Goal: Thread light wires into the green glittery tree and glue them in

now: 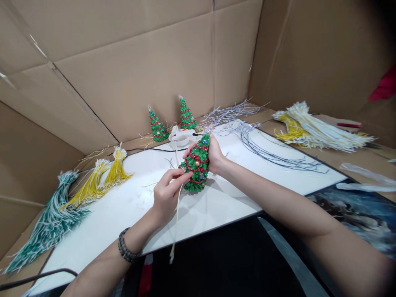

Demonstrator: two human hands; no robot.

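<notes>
Forearms (100, 260) foremost; hands (167, 192) (217, 160) on beaded tree (198, 165), right clasping, left grip unclear; white dish (181, 142) behind; wires (324, 128) flanking.

head | forward-down over hands (165, 194) | near | upper-right corner perhaps obstructed

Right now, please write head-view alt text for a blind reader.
A person's right-hand grip holds a decorated Christmas tree over a white board; the left-hand grip touches its lower side. Two similar trees stand behind; strand bundles lie on both sides.
</notes>
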